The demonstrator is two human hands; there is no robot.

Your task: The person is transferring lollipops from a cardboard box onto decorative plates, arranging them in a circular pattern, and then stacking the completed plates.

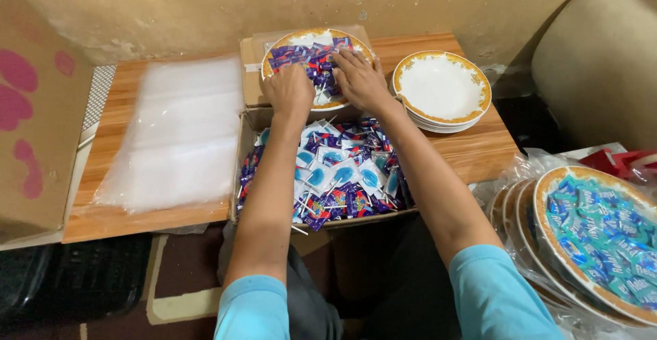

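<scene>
Crowding plate [287, 40] rim, left hand [289, 88] beside right hand [358, 79]

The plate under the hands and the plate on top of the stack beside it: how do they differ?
The plate under the hands is covered with purple wrapped sweets; the stack's top plate is bare white. The first sits on a cardboard box flap, the second on other plates. Both hands, left hand and right hand, touch only the first. Both plates share a gold patterned rim.

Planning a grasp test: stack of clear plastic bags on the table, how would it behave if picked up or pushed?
The stack of clear plastic bags looks thin and filmy, so it would probably go floppy and sag if lifted at one edge. The glossy sheets likely slide over each other, so a push could fan the pile across the wooden table. It is probably light for its spread.
</scene>
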